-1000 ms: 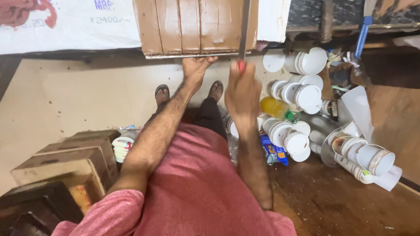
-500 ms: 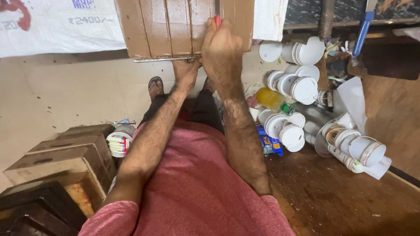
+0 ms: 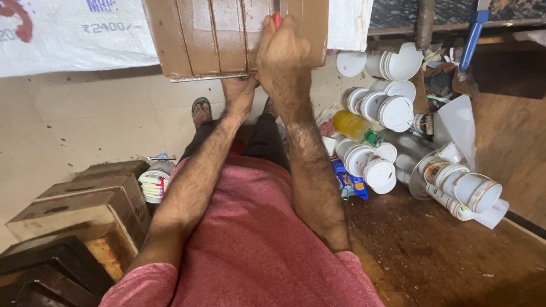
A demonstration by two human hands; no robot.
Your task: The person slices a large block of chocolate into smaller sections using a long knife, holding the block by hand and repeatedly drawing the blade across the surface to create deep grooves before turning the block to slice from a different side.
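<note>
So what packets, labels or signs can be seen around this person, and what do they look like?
White banner: hanging top left, with blue print and a red shape.
Blue snack packet: on the floor right of the legs, crinkled, with yellow patches.
Cardboard boxes: stacked lower left, brown and worn.
Printed paper cups: stacked beside the boxes, white with coloured bands.

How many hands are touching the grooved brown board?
2. The right hand grips a red-tipped tool on the grooved brown board; the left hand holds its lower edge.

Both hands meet at the board's (image 3: 227,37) near edge, boxes (image 3: 85,207) stacked left, white tubs (image 3: 387,108) heaped right.
</note>
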